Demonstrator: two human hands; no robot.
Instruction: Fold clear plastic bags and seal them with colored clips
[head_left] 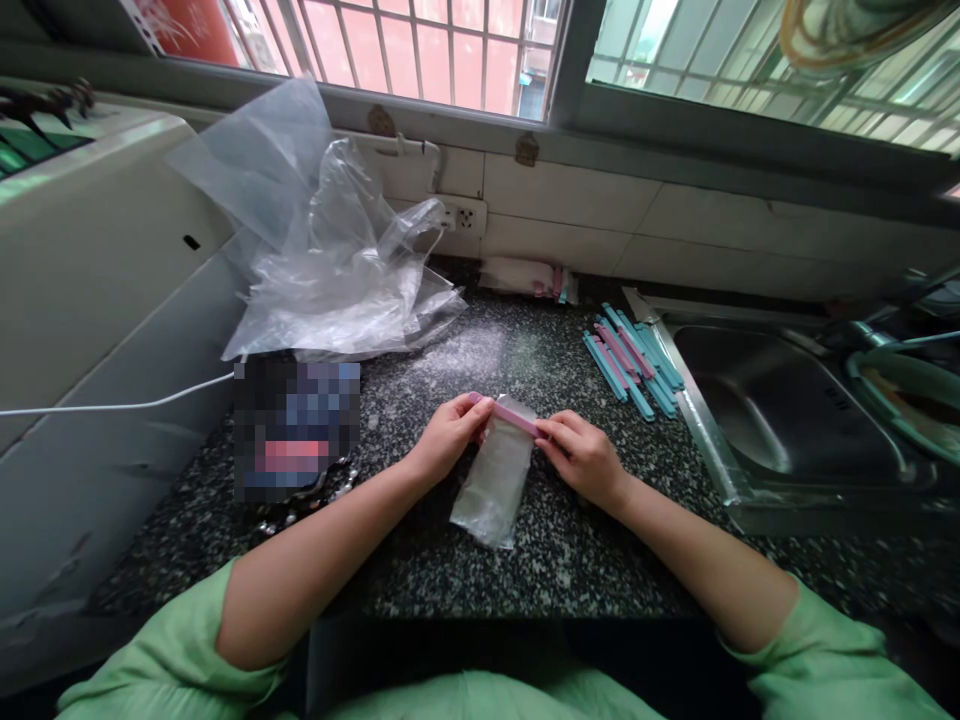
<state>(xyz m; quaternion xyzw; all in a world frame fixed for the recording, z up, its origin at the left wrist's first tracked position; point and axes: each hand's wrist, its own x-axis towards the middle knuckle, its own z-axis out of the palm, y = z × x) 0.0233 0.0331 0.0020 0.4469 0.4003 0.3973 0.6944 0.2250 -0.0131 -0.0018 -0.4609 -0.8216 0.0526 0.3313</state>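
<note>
A pink bag sealing clip [513, 414] lies across the upper part of a small clear plastic bag [491, 485]. My left hand [454, 432] pinches the clip's left end between thumb and fingers. At the opposite end, my right hand [581, 455] grips the clip with closed fingers. A short strip of the bag shows beyond the clip, and the rest hangs toward me over the counter. What the bag contains, if anything, cannot be made out. To the right lies a loose pile of blue and pink sealing clips [637, 362].
Crumpled clear plastic bags [322, 285] stand at the back left, beside a blurred-out device [300, 430] with a white cable [150, 407]. A filled bag [521, 277] lies against the wall. The steel sink [795, 400] is on the right. White powder [469, 350] dusts the speckled counter [600, 570].
</note>
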